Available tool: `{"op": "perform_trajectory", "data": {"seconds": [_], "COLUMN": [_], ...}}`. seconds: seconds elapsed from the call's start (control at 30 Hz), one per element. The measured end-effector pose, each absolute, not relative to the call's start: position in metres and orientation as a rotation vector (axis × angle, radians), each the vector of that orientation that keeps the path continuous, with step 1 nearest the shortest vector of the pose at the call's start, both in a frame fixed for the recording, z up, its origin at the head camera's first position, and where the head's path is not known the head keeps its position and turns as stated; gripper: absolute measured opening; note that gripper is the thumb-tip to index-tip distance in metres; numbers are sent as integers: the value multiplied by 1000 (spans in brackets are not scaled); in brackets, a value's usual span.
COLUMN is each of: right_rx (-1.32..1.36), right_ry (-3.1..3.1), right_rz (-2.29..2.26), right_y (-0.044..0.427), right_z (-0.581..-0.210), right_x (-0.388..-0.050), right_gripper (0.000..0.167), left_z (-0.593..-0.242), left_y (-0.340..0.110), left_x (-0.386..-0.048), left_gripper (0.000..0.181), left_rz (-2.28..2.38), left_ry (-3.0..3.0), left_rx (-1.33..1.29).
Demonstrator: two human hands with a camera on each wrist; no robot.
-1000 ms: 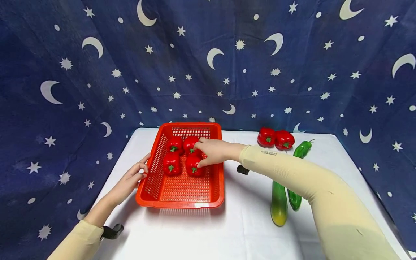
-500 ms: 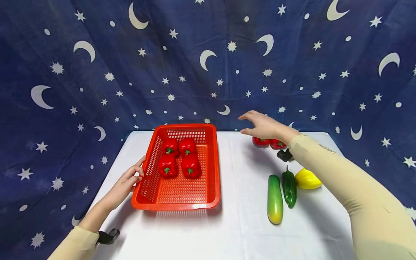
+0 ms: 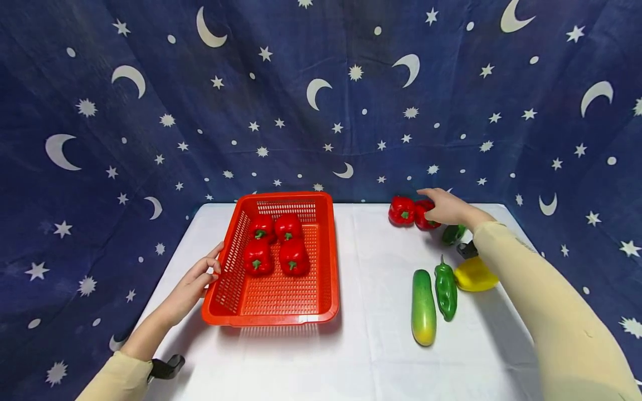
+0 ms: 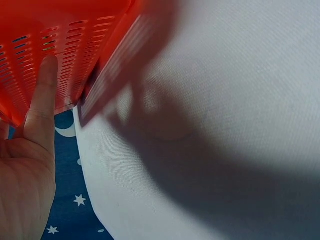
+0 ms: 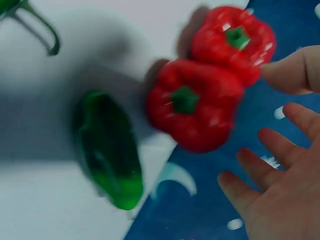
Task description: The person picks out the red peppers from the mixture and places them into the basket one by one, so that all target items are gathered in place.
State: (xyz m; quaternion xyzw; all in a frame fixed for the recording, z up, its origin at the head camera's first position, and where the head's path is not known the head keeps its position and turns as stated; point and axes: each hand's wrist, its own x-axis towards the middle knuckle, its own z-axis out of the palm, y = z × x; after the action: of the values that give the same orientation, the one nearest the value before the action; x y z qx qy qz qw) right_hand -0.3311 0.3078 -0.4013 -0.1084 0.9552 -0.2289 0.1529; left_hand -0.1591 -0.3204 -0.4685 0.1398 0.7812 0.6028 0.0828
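Observation:
My left hand [image 3: 193,284] rests against the outer left side of a red plastic basket [image 3: 328,312], one finger [image 4: 42,102] laid straight on the slotted wall in the left wrist view. Inside the basket sit several red bell peppers [image 3: 293,257]. At the table's back right, my right hand [image 3: 448,207] hovers with spread fingers by two more red bell peppers, the left one [image 3: 401,211] and the right one [image 5: 197,105]. The hand partly covers the right pepper in the head view. The right wrist view shows both peppers, with a gap to most fingers.
A dark green pepper [image 5: 110,150] lies near the right hand. Closer to the front are a cucumber [image 3: 423,309], a long green pepper [image 3: 446,291] and a yellow vegetable [image 3: 473,275], partly behind the right arm. A starry blue curtain [image 3: 321,100] rises behind the white table [image 3: 371,356].
My right hand has left the peppers in the basket, swung right and lowered to the red peppers at the back right. The left hand stays at the basket; the view shifted slightly.

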Motion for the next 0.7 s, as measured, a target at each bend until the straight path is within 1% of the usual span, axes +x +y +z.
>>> {"op": "perform_trajectory", "data": {"seconds": [0.13, 0.23, 0.47, 0.7], "right_rx": [-238, -223, -244, -261], "right_ry": [2685, 2656, 2676, 2653], "right_rz": [-718, -759, -742, -723], "right_y": [317, 321, 324, 325], "right_z": [-415, -423, -431, -427], "right_x": [-335, -338, -340, -333], "right_gripper": [87, 87, 80, 76], "left_z": [-470, -469, -467, -466], "left_y": [-321, -320, -319, -319], "left_x": [-160, -160, -159, -159], "left_gripper": [15, 15, 14, 14], "left_rz": [1796, 1802, 1808, 1793], "left_ry": [2337, 2335, 2324, 2342], "left_rx": [416, 414, 396, 384]}}
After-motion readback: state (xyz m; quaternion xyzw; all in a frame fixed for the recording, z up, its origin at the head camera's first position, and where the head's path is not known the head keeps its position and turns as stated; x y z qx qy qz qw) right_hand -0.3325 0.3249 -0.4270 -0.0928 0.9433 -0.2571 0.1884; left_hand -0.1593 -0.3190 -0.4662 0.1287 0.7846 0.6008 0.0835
